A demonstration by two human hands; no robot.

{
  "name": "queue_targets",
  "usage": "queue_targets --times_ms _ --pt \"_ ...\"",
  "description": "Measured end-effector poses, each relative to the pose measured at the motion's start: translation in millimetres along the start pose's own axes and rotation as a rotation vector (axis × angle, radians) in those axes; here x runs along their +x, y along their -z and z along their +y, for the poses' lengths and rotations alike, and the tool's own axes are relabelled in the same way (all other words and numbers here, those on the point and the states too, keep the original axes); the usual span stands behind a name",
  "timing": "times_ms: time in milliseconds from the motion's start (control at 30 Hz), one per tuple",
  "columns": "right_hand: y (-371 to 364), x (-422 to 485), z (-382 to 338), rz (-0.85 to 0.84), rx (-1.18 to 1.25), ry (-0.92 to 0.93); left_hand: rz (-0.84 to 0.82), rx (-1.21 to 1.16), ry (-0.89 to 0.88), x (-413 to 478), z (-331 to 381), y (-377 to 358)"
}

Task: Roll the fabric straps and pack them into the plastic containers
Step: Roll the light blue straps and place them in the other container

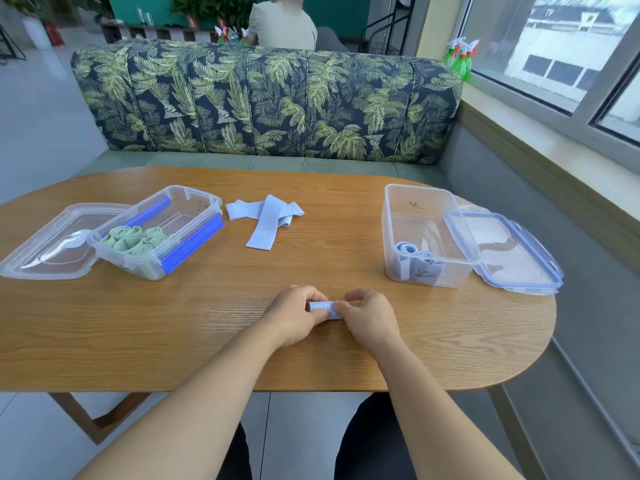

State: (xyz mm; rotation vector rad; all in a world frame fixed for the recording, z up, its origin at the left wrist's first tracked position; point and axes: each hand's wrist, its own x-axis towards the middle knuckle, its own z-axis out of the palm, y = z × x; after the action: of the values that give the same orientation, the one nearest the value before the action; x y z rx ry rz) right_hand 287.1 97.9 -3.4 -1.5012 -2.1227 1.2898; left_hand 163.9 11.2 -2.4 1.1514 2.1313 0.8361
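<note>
Both hands, left hand (297, 315) and right hand (367, 315), pinch a rolled blue strap (323, 309) in curled fingers, low over the near counter (207, 323). Flat blue straps (265, 216) lie farther off, between two open containers.

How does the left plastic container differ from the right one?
The left container holds green rolled straps; the right container holds pale blue rolls. The left container looks shallower, with blue side bars; the right container looks deeper, with handwriting. Both are clear and open.
</note>
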Motion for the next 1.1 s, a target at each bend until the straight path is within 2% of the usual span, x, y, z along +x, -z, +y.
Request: queue_targets --times_ms 300,633,900,1100 --pt "59.0 -13.0 -12.1 -0.083 0.306 0.225 -0.064 -0.236 -0.122 -0.7 31.1 6.9" --pt "111.1 -13.4 -7.1 -0.16 0.31 0.323 -0.275 -0.412 -0.166 13.3 63.8 4.4" --pt "164.3 9.5 -24.4 -0.022 0.224 0.358 -0.257 -0.428 -0.267 46.8 117.0 -3.9" --pt "206.0 36.7 -41.1 0.071 -0.054 0.378 -0.081 -0.412 -0.278 76.2 149.9 -27.9"
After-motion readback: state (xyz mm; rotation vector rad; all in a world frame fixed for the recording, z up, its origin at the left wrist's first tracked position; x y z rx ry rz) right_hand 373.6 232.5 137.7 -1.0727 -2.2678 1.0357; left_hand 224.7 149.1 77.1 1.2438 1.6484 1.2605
